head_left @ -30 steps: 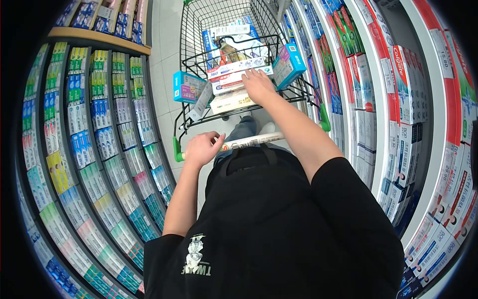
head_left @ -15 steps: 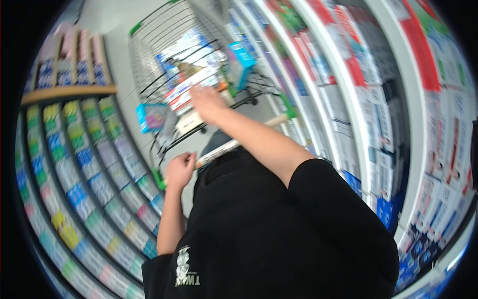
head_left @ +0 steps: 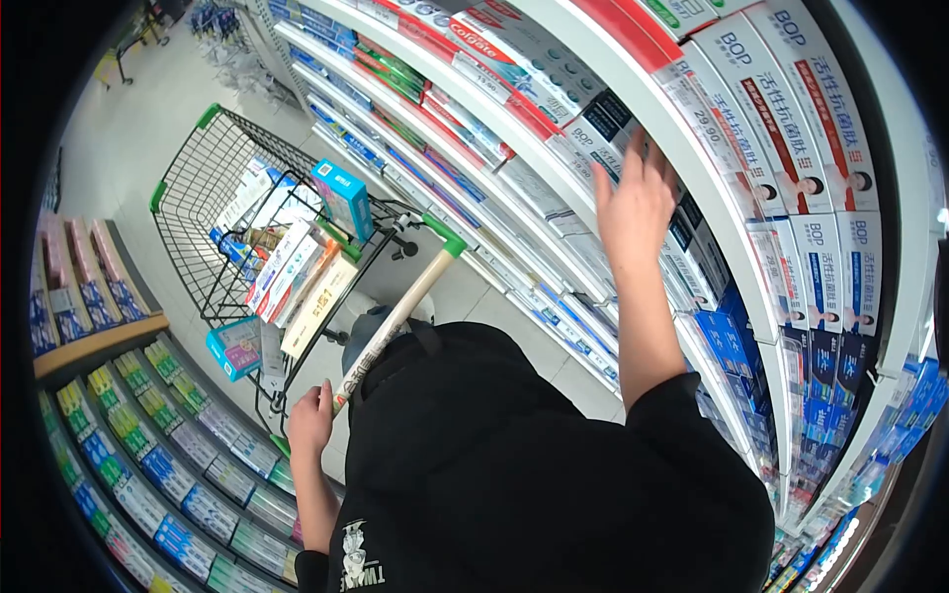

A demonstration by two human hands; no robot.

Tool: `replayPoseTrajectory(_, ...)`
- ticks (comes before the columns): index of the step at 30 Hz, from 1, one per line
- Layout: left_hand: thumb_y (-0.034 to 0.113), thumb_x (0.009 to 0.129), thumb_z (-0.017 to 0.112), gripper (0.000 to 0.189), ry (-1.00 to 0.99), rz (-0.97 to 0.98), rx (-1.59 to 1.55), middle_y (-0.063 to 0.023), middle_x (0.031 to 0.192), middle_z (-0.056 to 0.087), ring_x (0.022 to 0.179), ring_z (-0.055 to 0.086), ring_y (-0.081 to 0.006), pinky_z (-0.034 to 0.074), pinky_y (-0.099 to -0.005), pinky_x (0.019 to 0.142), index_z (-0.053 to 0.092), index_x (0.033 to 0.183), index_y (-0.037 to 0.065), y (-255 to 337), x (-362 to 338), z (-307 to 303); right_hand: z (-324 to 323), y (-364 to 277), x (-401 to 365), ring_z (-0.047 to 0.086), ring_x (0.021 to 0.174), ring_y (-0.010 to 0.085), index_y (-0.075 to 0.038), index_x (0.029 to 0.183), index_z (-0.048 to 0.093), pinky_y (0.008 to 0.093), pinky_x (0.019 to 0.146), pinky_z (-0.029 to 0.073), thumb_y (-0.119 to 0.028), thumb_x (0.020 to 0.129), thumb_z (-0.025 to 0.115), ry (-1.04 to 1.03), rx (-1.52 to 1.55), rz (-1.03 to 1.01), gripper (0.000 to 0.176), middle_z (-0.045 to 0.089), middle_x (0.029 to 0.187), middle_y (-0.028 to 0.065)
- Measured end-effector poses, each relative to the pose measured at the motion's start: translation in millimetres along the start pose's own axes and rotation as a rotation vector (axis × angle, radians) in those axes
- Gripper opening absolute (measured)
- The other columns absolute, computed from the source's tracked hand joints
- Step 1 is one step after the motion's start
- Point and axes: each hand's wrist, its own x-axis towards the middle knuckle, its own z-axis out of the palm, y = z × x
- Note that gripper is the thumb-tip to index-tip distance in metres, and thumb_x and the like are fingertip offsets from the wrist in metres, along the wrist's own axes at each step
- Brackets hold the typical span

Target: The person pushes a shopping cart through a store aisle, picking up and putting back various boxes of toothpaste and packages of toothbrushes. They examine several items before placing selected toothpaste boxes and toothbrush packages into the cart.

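Note:
My right hand [head_left: 638,208] reaches over the shelf on the right, fingers apart and holding nothing. Its fingertips are among white and dark BOP toothpaste boxes [head_left: 598,138] and partly overlap them. My left hand [head_left: 309,423] is closed round the lower left end of the shopping cart handle [head_left: 390,331]. In the shopping cart [head_left: 188,163] lie several packages, among them a red-and-white box [head_left: 287,275] and a cream-coloured box [head_left: 321,304]. Blue boxes stand at the basket's two near corners, one upright [head_left: 344,198] and one lower [head_left: 235,348].
Tall BOP boxes [head_left: 791,109] fill a higher shelf at right, with Colgate boxes [head_left: 494,49] farther along. A low rack of small packs [head_left: 183,474] curves along the left. Tiled floor [head_left: 119,148] stretches beyond the cart.
My right hand has moved from above the cart's packages to the shelf boxes on the right. The view has turned right, and the cart now appears farther left. My left hand stays at the handle.

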Motion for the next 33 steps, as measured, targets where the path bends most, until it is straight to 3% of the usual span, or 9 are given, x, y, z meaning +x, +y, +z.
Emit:
replayPoseTrajectory(3, 0.045, 0.101, 0.064, 0.045, 0.040, 0.081, 0.119, -0.0192, 0.098, 0.077, 0.096, 0.074, -0.0364, 0.057, -0.0467, 0.084, 0.071, 0.118, 0.004, 16, -1, -18, 5, 29, -22, 0.053, 0.135, 0.0407, -0.006, 0.143, 0.060, 0.0516, 0.112, 0.042, -0.022, 0.091, 0.077, -0.004, -0.146, -0.022, 0.057, 0.058, 0.145, 0.0203)
replayPoseTrajectory(9, 0.041, 0.099, 0.068, 0.041, 0.147, 0.287, 0.081, -0.0154, 0.098, 0.075, 0.096, 0.073, -0.0346, 0.057, -0.0447, 0.083, 0.071, 0.119, 0.005, 71, 1, -49, 9, 29, -31, 0.055, 0.128, 0.0400, -0.003, 0.137, 0.059, 0.0532, 0.106, 0.042, -0.016, 0.086, 0.081, 0.003, 0.064, 0.105, 0.057, 0.061, 0.138, 0.0174)
replayPoseTrajectory(12, 0.032, 0.097, 0.072, 0.035, 0.247, 0.448, 0.005, -0.0142, 0.101, 0.073, 0.099, 0.071, -0.0347, 0.056, -0.0431, 0.087, 0.070, 0.119, 0.005, 94, -3, -55, 16, 35, -41, 0.058, 0.123, 0.0396, -0.001, 0.134, 0.059, 0.0514, 0.102, 0.043, -0.012, 0.085, 0.082, 0.157, 0.084, 0.099, 0.055, 0.062, 0.132, 0.0189)
replayPoseTrajectory(15, 0.018, 0.092, 0.078, 0.037, 0.533, 0.653, -0.187, -0.0168, 0.115, 0.070, 0.108, 0.068, -0.0355, 0.055, -0.0433, 0.091, 0.067, 0.125, 0.004, 120, -7, -55, -4, 4, -48, 0.062, 0.117, 0.0389, 0.000, 0.133, 0.059, 0.0489, 0.101, 0.045, -0.003, 0.083, 0.082, 0.315, 0.283, -0.100, 0.055, 0.066, 0.129, 0.0195)
replayPoseTrajectory(17, 0.017, 0.085, 0.085, 0.059, 0.735, 0.848, -0.227, -0.0168, 0.131, 0.065, 0.120, 0.062, -0.0378, 0.052, -0.0453, 0.100, 0.061, 0.137, 0.006, 141, -11, -60, -12, -31, -62, 0.064, 0.116, 0.0378, 0.000, 0.132, 0.060, 0.0466, 0.100, 0.048, 0.000, 0.080, 0.081, 0.111, 0.493, -0.265, 0.056, 0.068, 0.126, 0.0171)
replayPoseTrajectory(20, 0.027, 0.078, 0.088, 0.084, 0.724, 0.986, -0.035, -0.0141, 0.148, 0.054, 0.135, 0.055, -0.0364, 0.045, -0.0472, 0.110, 0.051, 0.152, 0.010, 156, -17, -65, -2, -85, -80, 0.066, 0.115, 0.0344, 0.000, 0.129, 0.062, 0.0457, 0.100, 0.050, -0.003, 0.082, 0.076, -0.196, 0.685, -0.638, 0.049, 0.069, 0.125, 0.0142)
replayPoseTrajectory(25, 0.025, 0.085, 0.082, 0.060, 0.360, 0.702, 0.095, -0.0140, 0.127, 0.065, 0.118, 0.060, -0.0374, 0.048, -0.0479, 0.101, 0.059, 0.137, 0.008, 117, 17, -42, 39, -163, -106, 0.064, 0.120, 0.0297, -0.004, 0.130, 0.064, 0.0451, 0.102, 0.050, -0.015, 0.084, 0.078, -0.316, 0.881, -0.882, 0.049, 0.067, 0.126, 0.0117)
replayPoseTrajectory(29, 0.023, 0.088, 0.079, 0.053, 0.583, 0.523, 0.018, -0.0152, 0.120, 0.065, 0.114, 0.060, -0.0379, 0.048, -0.0497, 0.096, 0.058, 0.134, 0.007, 42, 72, -26, 70, -179, -112, 0.061, 0.123, 0.0293, -0.007, 0.134, 0.065, 0.0422, 0.103, 0.049, -0.024, 0.091, 0.077, -0.272, 0.868, -0.856, 0.048, 0.064, 0.134, 0.0112)
replayPoseTrajectory(33, 0.025, 0.088, 0.081, 0.054, 0.698, 0.342, -0.011, -0.0149, 0.128, 0.065, 0.117, 0.059, -0.0383, 0.047, -0.0508, 0.099, 0.059, 0.134, 0.009, -12, 142, -28, 105, -181, -132, 0.065, 0.106, 0.0270, -0.008, 0.116, 0.068, 0.0402, 0.092, 0.050, -0.028, 0.097, 0.070, -0.419, 0.841, -0.897, 0.028, 0.069, 0.114, 0.0083)
